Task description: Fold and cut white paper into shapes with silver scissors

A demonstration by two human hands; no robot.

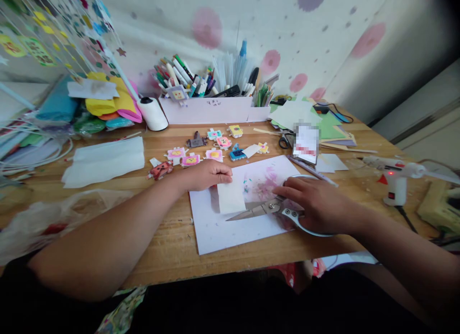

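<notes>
My left hand [212,175] pinches the top edge of a small white piece of paper [231,196]. In my right hand [316,202] is a pair of scissors [258,210] with pale handles, its blades pointing left beside the lower edge of the piece. The blades look nearly closed; I cannot tell whether they touch the paper. Both hands are over a white sheet [223,238] stained with pink and green marks. Just beyond lie several small decorated paper figures [214,155], pink, yellow, blue and brown.
A glue gun [395,180] with a red light stands at the right. Pens fill a white holder [212,109] at the back, beside a thread spool [153,114]. Folded white paper [106,161] and a plastic bag [82,214] lie left. A phone-like device [306,142] leans behind my right hand.
</notes>
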